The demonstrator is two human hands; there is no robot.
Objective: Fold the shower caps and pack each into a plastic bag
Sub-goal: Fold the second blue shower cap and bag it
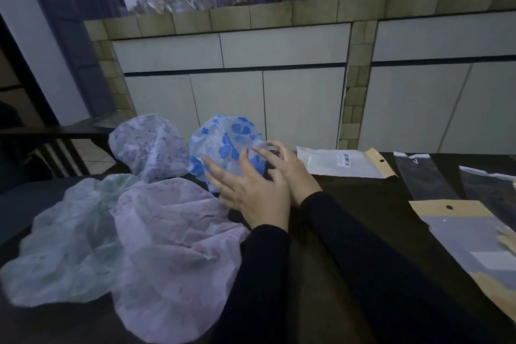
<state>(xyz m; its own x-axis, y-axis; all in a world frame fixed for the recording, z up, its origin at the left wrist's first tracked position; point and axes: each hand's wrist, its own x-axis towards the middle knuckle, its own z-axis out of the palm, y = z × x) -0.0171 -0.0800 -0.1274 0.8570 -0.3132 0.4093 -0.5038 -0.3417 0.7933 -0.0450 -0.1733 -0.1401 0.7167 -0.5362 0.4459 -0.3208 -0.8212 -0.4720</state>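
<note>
- The blue-flower shower cap (223, 145) sits on the dark table (363, 218), a little above the middle of the view (about 11 o'clock from the hands).
- The left hand (248, 193) lies on the cap with its fingers spread out straight, pressing on it and not curled round it.
- The right hand (290, 167) is just beside the left hand, at its 2 o'clock. Its fingertips touch the cap's right edge with the fingers bent a little, and I cannot tell if they pinch the cap.
- Both arms wear black sleeves (349, 260).
- A purple-print cap (150, 145) is at 9 o'clock from the blue one, touching it.
- A pink-print cap (173, 254) lies at 7 o'clock, and a green-print cap (67, 243) lies left of that, partly under it.
- A clear plastic bag with a barcode sticker (340, 163) lies at 3 o'clock from the hands.
- More bags lie at the right (one has a tan card top (446, 211)).
</note>
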